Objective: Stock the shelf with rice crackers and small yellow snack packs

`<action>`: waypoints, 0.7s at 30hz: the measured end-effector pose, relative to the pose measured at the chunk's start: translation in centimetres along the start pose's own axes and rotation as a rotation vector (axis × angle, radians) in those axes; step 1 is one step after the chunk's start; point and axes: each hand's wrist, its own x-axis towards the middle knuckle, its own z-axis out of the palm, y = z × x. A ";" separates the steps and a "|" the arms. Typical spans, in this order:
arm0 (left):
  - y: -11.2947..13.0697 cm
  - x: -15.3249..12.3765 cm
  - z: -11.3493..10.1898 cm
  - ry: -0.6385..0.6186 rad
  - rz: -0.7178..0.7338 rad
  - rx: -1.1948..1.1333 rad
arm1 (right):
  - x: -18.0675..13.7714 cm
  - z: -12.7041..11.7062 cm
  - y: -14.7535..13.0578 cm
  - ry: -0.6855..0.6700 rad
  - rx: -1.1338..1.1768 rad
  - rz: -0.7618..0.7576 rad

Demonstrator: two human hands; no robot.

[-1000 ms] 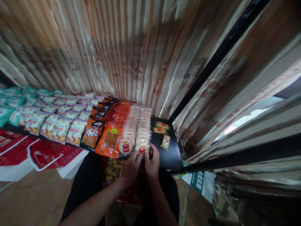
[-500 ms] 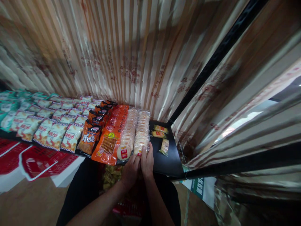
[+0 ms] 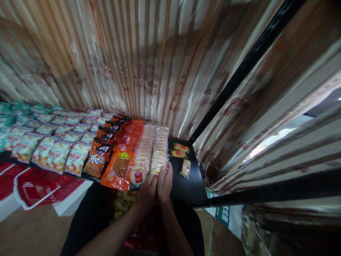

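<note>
Two rows of clear-wrapped round rice crackers stand at the right part of the black shelf. My left hand (image 3: pixel 148 190) and my right hand (image 3: pixel 164 183) are side by side at the front end of the right-hand row (image 3: pixel 160 145). Their fingers are closed on the front rice cracker packet (image 3: pixel 156 171), which they partly cover. Just left of my hands is the other row, its front packet (image 3: pixel 137 176) showing a red label. Beside that lie orange bags of stick snacks (image 3: pixel 120 168).
Three small yellow-wrapped snacks (image 3: pixel 185 168) lie on the black shelf (image 3: pixel 195 185) at right. Black-and-orange bags (image 3: pixel 97 160) and white snack bags (image 3: pixel 77 156) fill the left. Red baskets (image 3: pixel 39 185) stand below; yellow packets (image 3: pixel 124 204) sit between my legs. A black post (image 3: pixel 226 85) rises at right.
The view has shifted slightly, so the shelf goods sit a little further left and lower. My hands remain at the front of the same row with little visible movement.
</note>
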 end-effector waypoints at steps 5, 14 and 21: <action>-0.1 0.2 0.1 0.009 0.001 -0.003 | 0.3 0.2 -0.2 -0.007 -0.001 -0.002; -0.7 -0.1 1.4 0.062 0.049 0.077 | 0.2 0.0 -0.1 -0.005 0.006 0.022; -0.6 -0.4 1.1 0.127 0.146 0.077 | -0.6 -0.5 0.2 0.142 -0.106 -0.247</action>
